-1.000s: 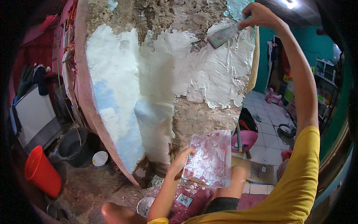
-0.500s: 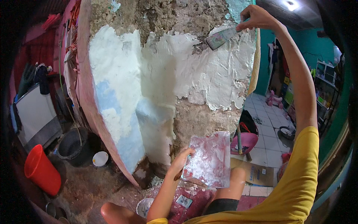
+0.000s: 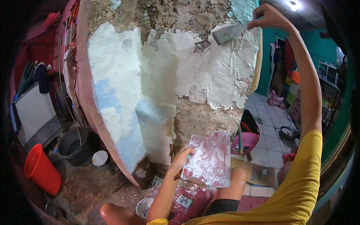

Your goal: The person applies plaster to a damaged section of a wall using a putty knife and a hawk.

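Note:
My right hand [image 3: 263, 18] is raised high at the wall's right side, its fingers closed round the handle of a putty knife [image 3: 229, 33]. The knife's wide blade, smeared with white, lies against the upper edge of a rough white putty coat [image 3: 213, 71] on the wall. In front of the wall's lower part, my left hand [image 3: 182, 160] grips the left edge of a flat square plate [image 3: 207, 161] streaked with white putty. The fingers beneath the plate are hidden.
Bare crumbly wall [image 3: 206, 120] shows above and below the putty. On the left floor stand a red bucket [image 3: 42, 170], a black tub [image 3: 73, 146] and a white lidded container [image 3: 99, 158]. A whitish bucket [image 3: 144, 207] sits by my left forearm; flattened cardboard [image 3: 258, 174] lies right.
My right hand and the putty knife have shifted a little right and upward along the wall. The left hand still holds the plate in nearly the same place.

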### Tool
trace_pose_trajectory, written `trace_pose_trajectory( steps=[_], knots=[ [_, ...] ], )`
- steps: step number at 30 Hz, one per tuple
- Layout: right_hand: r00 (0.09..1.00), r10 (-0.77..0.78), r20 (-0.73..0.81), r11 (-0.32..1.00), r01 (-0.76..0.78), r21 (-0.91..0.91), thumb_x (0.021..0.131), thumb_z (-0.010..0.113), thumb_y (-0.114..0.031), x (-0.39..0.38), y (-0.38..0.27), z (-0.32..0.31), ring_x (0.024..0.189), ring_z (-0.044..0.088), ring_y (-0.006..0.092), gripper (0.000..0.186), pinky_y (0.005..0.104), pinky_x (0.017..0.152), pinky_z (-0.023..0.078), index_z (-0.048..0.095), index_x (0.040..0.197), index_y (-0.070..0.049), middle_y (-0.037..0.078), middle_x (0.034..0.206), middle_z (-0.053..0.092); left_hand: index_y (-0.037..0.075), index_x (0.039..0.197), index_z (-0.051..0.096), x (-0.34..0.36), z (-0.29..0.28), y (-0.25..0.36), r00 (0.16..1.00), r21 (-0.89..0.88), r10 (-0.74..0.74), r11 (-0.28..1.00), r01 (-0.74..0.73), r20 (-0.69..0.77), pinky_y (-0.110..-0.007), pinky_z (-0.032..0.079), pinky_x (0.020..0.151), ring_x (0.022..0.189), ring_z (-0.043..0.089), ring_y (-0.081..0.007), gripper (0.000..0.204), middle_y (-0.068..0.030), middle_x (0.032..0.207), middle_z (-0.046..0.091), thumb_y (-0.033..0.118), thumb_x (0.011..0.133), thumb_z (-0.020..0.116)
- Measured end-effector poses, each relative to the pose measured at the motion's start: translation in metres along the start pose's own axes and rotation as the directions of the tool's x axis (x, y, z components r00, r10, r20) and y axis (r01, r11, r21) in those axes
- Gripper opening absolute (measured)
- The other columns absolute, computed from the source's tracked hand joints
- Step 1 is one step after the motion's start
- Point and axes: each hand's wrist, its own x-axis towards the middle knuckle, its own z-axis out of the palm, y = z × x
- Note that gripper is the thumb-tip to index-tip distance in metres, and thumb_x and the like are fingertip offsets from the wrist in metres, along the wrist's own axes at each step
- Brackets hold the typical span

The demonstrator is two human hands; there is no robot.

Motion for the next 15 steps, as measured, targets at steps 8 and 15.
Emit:
trace_pose_trajectory(
  steps=[8,15],
  knots=[
    [0.978,-0.002,-0.211,0.979,-0.041,-0.2,0.068,0.075,-0.046,-0.017,0.035,-0.002,0.056,0.047,0.0096,0.043,0.0282,0.051,0.035,0.062,0.065,-0.005,0.002,0.057,0.052,0.007,0.095,0.053,-0.004,0.008,0.006,1.0,-0.009,-0.009,1.0,0.009,0.018,-0.019,0.036,0.065,0.072,0.042,-0.0058,0.018,0.004,0.079,0.044,0.019,0.083,0.049],
    [0.992,0.069,-0.102,0.997,-0.064,0.049,0.067,0.075,-0.048,-0.031,0.027,-0.031,0.06,0.052,0.0091,0.045,0.0289,0.053,0.039,0.064,0.068,-0.005,0.002,0.065,0.059,0.007,0.098,0.053,0.002,0.01,0.003,0.998,-0.003,0.017,1.0,-0.017,0.062,-0.019,0.035,0.062,0.07,0.041,-0.0051,0.021,0.0043,0.078,0.044,0.019,0.082,0.049]
  ],
)
